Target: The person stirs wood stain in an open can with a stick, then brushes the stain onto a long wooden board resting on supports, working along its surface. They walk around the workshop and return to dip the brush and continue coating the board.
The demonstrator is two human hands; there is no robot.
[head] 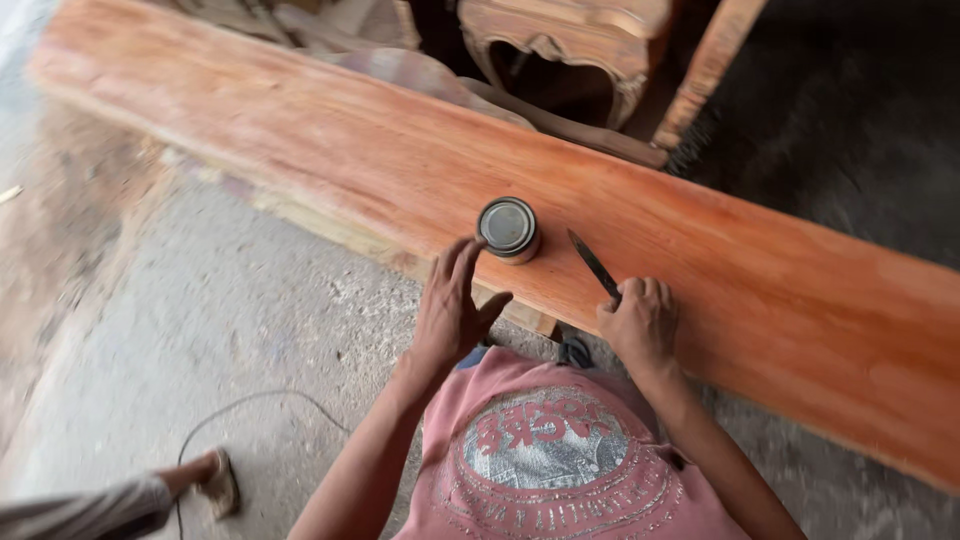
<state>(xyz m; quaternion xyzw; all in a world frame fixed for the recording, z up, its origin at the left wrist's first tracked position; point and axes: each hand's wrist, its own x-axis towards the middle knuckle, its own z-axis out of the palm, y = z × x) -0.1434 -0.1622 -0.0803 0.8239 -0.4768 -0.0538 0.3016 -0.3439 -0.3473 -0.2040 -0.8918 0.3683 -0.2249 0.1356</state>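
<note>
One long reddish-orange wooden plank (pixel 700 240) ran diagonally across the view, top left to lower right. One small round tin (pixel 508 229) with a closed metal lid stood upright on it, near the front edge. One thin dark blade (pixel 592 262) lay just right of the tin, tip pointing up-left, not touching the tin.

Two hands in view. Left hand (pixel 450 310) was open, fingers spread and stretched toward the tin, fingertips just short of it or barely at its base; it held nothing. Right hand (pixel 638 322) was curled into a loose fist around the blade's handle end, knuckles resting on the plank.

One pink shirt (pixel 545 460) with a round printed patch filled the bottom centre.

Floor (pixel 200 330) was rough grey concrete, dusty, with sawdust along the plank's edge. One thin cable (pixel 250 405) looped across it. One foot in a sandal (pixel 215 482) of another person showed at lower left. One carved wooden furniture piece (pixel 570 40) stood behind the plank, unfinished. Dark ground at the upper right.
</note>
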